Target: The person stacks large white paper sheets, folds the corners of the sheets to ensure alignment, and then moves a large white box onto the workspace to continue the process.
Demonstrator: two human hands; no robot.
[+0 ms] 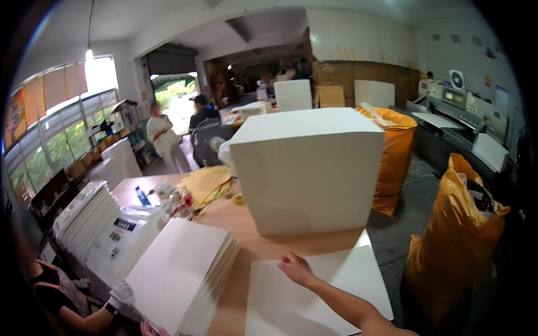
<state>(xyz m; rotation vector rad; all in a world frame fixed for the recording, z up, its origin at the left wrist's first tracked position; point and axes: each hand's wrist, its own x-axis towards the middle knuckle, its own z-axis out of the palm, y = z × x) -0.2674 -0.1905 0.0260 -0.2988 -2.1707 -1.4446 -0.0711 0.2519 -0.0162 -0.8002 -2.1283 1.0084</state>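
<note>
My right hand (295, 267) is over a large white sheet (319, 285) on the near right of the table, its fingers curled in and nothing visible in them. I cannot tell whether it presses on the sheet. At the lower edge, only a bit of my left hand (150, 329) shows, beside the near end of a stack of white sheets (174, 263); its fingers are mostly cut off. Just beyond my right hand stands a tall white block-like stack (314, 176) with a flat top. A co-worker's white-gloved hand (119, 292) touches the left side of the sheet stack.
Plastic-wrapped stacks (106, 235) lie at the left. Scissors (197, 211), a blue bottle (142, 195) and tape rolls (239, 199) are on the table (255, 241). Orange sacks (448, 241) stand on the floor at right, near a machine (465, 112). Two people (165, 134) are farther back.
</note>
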